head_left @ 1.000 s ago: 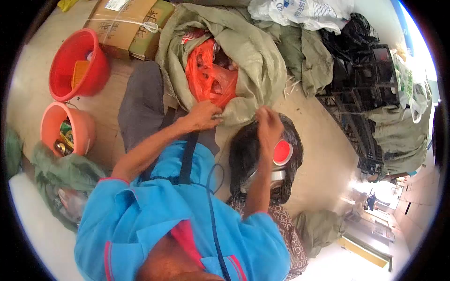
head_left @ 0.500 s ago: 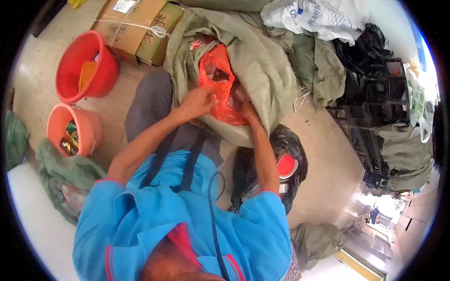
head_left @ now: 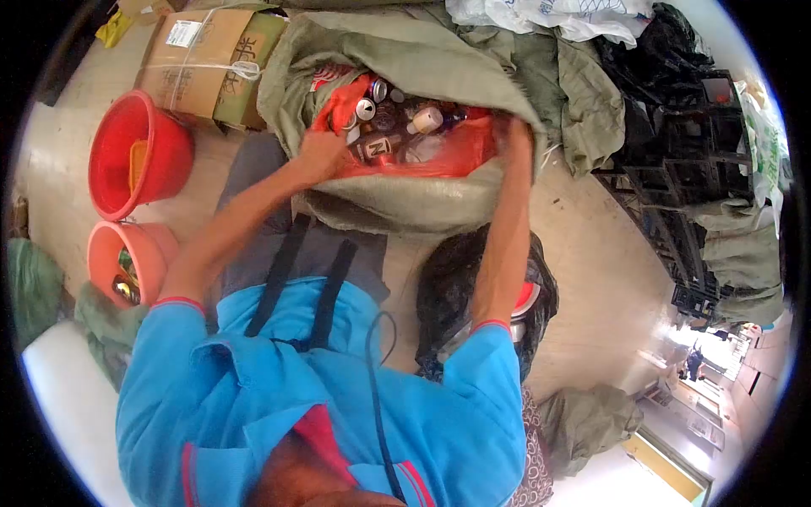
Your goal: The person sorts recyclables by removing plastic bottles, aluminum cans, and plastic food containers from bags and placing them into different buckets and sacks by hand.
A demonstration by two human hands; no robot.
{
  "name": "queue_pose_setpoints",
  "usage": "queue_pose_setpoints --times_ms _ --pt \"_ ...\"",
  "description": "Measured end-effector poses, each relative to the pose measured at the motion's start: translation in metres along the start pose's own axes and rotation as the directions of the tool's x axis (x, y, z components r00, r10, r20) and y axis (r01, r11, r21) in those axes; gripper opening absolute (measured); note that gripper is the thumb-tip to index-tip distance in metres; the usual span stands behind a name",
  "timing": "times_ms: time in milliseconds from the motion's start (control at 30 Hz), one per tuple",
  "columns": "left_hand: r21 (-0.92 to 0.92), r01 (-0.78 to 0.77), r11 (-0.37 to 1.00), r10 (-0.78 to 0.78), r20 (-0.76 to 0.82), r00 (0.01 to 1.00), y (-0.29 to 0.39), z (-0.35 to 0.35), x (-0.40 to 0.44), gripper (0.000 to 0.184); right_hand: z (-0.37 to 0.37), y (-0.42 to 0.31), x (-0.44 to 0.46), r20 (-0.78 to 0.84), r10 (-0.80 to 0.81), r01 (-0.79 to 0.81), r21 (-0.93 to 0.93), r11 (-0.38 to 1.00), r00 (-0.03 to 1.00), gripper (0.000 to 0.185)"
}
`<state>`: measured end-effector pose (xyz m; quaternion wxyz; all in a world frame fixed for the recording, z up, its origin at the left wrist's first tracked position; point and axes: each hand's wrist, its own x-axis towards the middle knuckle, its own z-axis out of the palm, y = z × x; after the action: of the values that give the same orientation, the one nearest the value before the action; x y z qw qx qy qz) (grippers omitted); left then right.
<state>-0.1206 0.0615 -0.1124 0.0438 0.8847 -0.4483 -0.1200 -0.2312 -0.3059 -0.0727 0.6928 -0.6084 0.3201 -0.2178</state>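
Observation:
A large olive woven sack (head_left: 380, 203) lies in front of my knees with its mouth wide. Inside it a red plastic bag (head_left: 473, 152) is spread apart, showing several drink cans (head_left: 365, 109) and dark bottles (head_left: 376, 148). My left hand (head_left: 325, 152) is closed on the red bag's left edge. At the right side of the sack's mouth is my right hand (head_left: 512, 139), smeared by motion, its fingers hard to make out against the sack and the red bag.
To the left stand a red basin (head_left: 106, 182) and a pink bucket (head_left: 106, 253) with cans in it. A tied cardboard box (head_left: 190, 63) sits behind them. A black plastic bag (head_left: 439, 279) is by my right knee. Black crates (head_left: 667, 169) stand at right.
My hands have moved apart, the right one outward to the right. The red bag's mouth has been pulled wide and its cans and bottles now show. The sack's mouth is wider too.

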Motion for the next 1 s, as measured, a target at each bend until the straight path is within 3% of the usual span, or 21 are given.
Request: queue_pose_setpoints --times_ms 33,100,133,167,233,300,367,433,500,567,600,667,700,767,800,833,867,900,933,967,1000 --pt "-0.028 0.041 0.999 -0.042 -0.018 0.999 -0.014 -0.001 0.000 0.037 -0.008 -0.014 0.005 0.010 -0.039 0.039 0.034 0.999 0.999 0.057" --pt "-0.054 0.080 0.995 -0.082 -0.028 0.996 -0.020 -0.011 -0.003 0.045 0.004 -0.040 0.003 -0.239 -0.082 0.096 0.047 0.994 0.968 0.059" --pt "-0.100 0.166 0.981 -0.173 -0.068 0.983 -0.019 -0.023 -0.008 0.044 0.003 -0.040 0.009 -0.238 -0.080 0.095 0.050 0.994 0.968 0.059" --pt "-0.148 0.246 0.958 -0.262 -0.105 0.959 -0.019 -0.035 -0.011 0.043 -0.003 -0.035 0.022 -0.262 -0.103 0.032 -0.260 0.965 0.960 0.063" --pt "-0.170 0.329 0.929 -0.349 -0.106 0.931 -0.020 -0.056 -0.014 0.044 -0.009 -0.009 0.041 -0.279 -0.127 -0.045 -0.540 0.840 0.952 0.067" --pt "-0.191 0.409 0.893 -0.433 -0.106 0.895 -0.027 -0.058 -0.013 0.045 -0.019 0.040 0.058 0.082 -0.368 0.251 -0.862 0.440 0.926 0.073" --pt "-0.139 0.365 0.920 -0.382 -0.124 0.916 -0.042 -0.053 -0.009 0.039 0.012 0.031 0.030 0.216 -0.261 0.296 -0.901 0.318 0.941 0.077" --pt "-0.195 0.354 0.915 -0.385 -0.152 0.910 -0.043 -0.055 -0.009 0.034 0.030 0.030 0.018 0.304 -0.278 0.364 -0.911 0.196 0.911 0.080" --pt "-0.247 0.329 0.911 -0.378 -0.190 0.906 -0.040 -0.068 -0.006 0.031 0.042 0.043 0.023 0.275 -0.328 0.351 -0.915 0.200 0.904 0.082" --pt "-0.509 0.256 0.822 -0.340 -0.077 0.937 -0.025 -0.094 -0.017 0.025 0.055 0.050 0.018 0.253 -0.364 0.342 -0.917 0.204 0.896 0.084" --pt "-0.509 0.253 0.823 -0.340 -0.084 0.937 -0.024 -0.098 -0.019 0.025 0.062 0.051 0.012 0.232 -0.421 0.307 -0.944 0.120 0.877 0.082" --pt "-0.802 0.161 0.575 -0.390 -0.096 0.916 -0.013 -0.105 -0.028 0.028 0.070 0.038 -0.009 0.219 -0.472 0.261 -0.965 0.024 0.854 0.080" --pt "-0.804 0.150 0.576 -0.385 -0.105 0.917 -0.008 -0.113 -0.034 0.028 0.076 0.024 -0.017 0.234 -0.461 0.238 -0.970 -0.051 0.856 0.080" --pt "-0.841 0.198 0.503 -0.329 0.026 0.944 0.012 -0.142 -0.060 0.036 0.076 0.014 -0.013 0.253 -0.445 0.217 -0.967 -0.133 0.859 0.079" --pt "-0.843 0.193 0.502 -0.327 0.022 0.945 0.018 -0.151 -0.073 0.036 0.072 0.019 0.004 0.174 -0.291 0.203 -0.976 0.073 0.941 0.078" --pt "-0.883 0.215 0.418 -0.331 0.072 0.941 0.025 -0.158 -0.088 0.034 0.065 0.026 0.015 0.120 -0.110 0.146 -0.952 0.270 0.987 0.078" --pt "-0.914 0.240 0.328 -0.331 0.127 0.935 0.031 -0.162 -0.102 0.033 0.058 0.032 0.017 0.118 -0.108 0.143 -0.953 0.266 0.987 0.078" --pt "-0.915 0.241 0.322 -0.329 0.131 0.935 0.033 -0.161 -0.115 0.033 0.050 0.039 0.019 0.144 -0.206 0.181 -0.967 0.177 0.968 0.074" --pt "-0.969 0.183 0.169 -0.373 0.109 0.921 0.031 -0.160 -0.129 0.029 0.042 0.045 0.021 0.180 -0.300 0.214 -0.973 0.085 0.937 0.069" --pt "-0.994 0.107 0.015 -0.422 0.091 0.902 0.026 -0.158 -0.142 0.025 0.035 0.048 0.020 0.185 -0.301 0.217 -0.973 0.080 0.936 0.069" --pt "-1.000 0.030 -0.009 -0.390 0.031 0.920 0.020 -0.160 -0.155 0.023 0.024 0.053 0.015 0.198 -0.337 0.299 -0.912 0.280 0.921 0.064"
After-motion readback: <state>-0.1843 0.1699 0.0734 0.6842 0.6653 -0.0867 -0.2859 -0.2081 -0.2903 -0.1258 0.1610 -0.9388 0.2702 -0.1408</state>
